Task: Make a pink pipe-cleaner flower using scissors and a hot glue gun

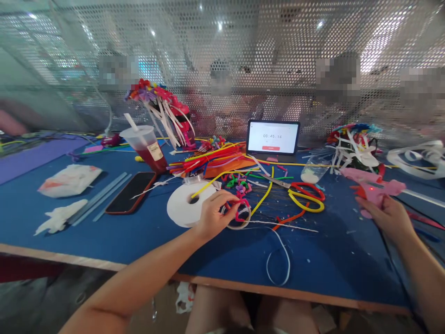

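My left fingers [227, 203] pinch together on a bent red pipe cleaner [242, 209], just above a thin tape ring [236, 223]. A white ribbon roll [186, 204] sits just beside that hand. My right fingers [377, 206] curl around a pink glue gun [377, 190] near the table's [313, 273] right edge. Between my hands lie scissors [306, 197] with red and yellow handles, and a timer tablet [273, 137] stands toward the back edge.

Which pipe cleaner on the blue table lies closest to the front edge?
The white one, bent into an open loop; the others, like the yellow one, lie farther back.
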Demonstrator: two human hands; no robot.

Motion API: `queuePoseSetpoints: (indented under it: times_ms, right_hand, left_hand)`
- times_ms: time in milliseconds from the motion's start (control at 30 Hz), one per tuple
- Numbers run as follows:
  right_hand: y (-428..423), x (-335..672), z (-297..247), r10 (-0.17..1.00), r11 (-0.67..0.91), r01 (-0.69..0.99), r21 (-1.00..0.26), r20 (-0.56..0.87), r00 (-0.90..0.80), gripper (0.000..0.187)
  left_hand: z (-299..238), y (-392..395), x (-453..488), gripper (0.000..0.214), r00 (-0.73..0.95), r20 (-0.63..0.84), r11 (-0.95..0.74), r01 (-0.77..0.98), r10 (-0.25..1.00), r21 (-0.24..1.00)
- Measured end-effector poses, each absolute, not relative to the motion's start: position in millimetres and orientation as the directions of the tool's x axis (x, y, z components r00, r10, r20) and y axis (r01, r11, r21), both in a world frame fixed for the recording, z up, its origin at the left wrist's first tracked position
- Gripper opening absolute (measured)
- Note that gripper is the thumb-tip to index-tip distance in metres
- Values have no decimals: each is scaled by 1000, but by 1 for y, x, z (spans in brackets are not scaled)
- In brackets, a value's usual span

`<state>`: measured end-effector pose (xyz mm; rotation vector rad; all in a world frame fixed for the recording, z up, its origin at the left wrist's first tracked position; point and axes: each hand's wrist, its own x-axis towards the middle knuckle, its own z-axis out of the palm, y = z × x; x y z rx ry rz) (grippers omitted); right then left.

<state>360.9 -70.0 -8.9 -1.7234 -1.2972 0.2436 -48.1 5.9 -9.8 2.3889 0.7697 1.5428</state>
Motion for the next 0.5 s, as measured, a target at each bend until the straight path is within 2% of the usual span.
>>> queuePoseSetpoints:
  times_ms: [33,67,167,233,367,500]
  right_hand:
    - [-72,341,-4,859,13,590,-807,311,407,28]
    - [-74,318,0,925,47,535,-843,239,296,24]
    - [-74,247,6,965,211,378,-901,253,64,33]
    - [-72,212,5,971,231,356,-905,236,-30,33]
    - [-69,189,-5,972,230,322,-918,203,-116,35]
    - [-71,194,-10,974,217,323,-921,181,-139,35]
  left_hand:
    - [-9,6,-48,7,324,806,-857,330,496,396]
    - [-9,6,-49,8,331,819,-868,345,468,357]
    - [-9,4,-51,7,367,849,-887,403,381,225]
    - [-9,2,-53,6,384,859,-887,435,339,156]
    - [-9,-1,-54,4,380,874,-871,483,304,92]
    - [-6,-3,-53,4,379,868,-861,499,320,99]
